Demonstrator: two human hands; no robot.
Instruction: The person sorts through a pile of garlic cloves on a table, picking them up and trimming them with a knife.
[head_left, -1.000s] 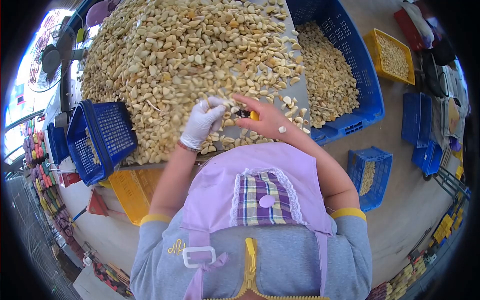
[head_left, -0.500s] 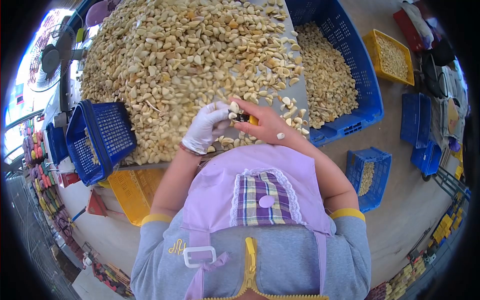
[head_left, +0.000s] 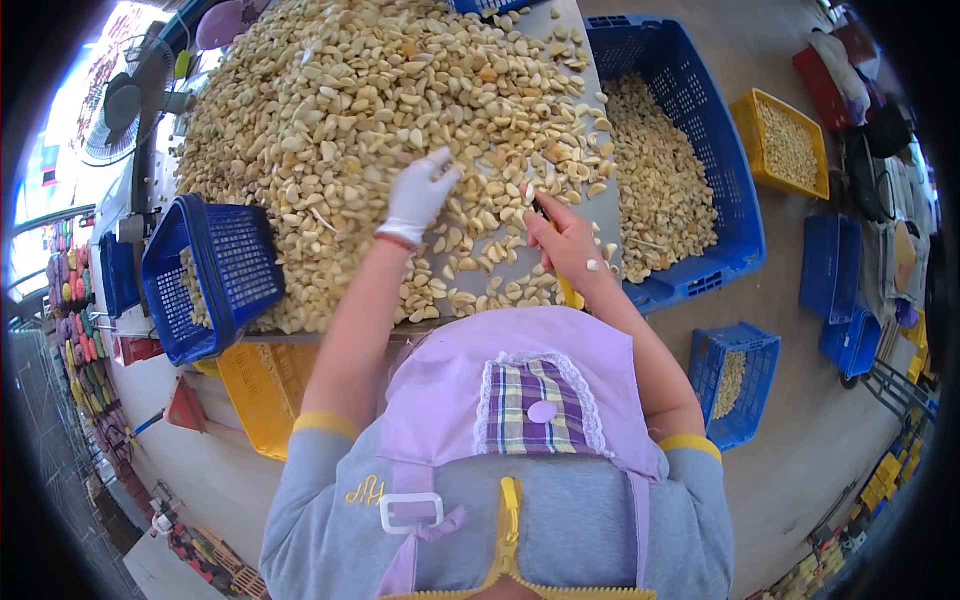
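Note:
My left hand [head_left: 420, 195], in a white glove with a reddish band at the wrist, reaches over a large heap of pale, nut-like pieces [head_left: 350, 110]. Its fingers are apart, with nothing visible between them. My right hand [head_left: 562, 240] is bare and closed around a small tool with a yellow handle [head_left: 572, 293] and a dark end; the grip hides its exact kind. A pale piece [head_left: 530, 196] shows at the right fingertips, beside the tool's end. Loose pieces lie on the grey tabletop [head_left: 500, 245] between and below both hands.
A large blue crate [head_left: 740, 190] of similar pieces adjoins the table's right edge. Blue baskets [head_left: 240, 265] sit at the table's left corner, above a yellow crate [head_left: 255, 400]. Another blue crate [head_left: 755, 400] stands on the floor at right. A fan [head_left: 125, 105] is at far left.
My hands have moved apart. The left has gone up and left onto the heap, its fingers opening; the right has shifted right, still holding the tool.

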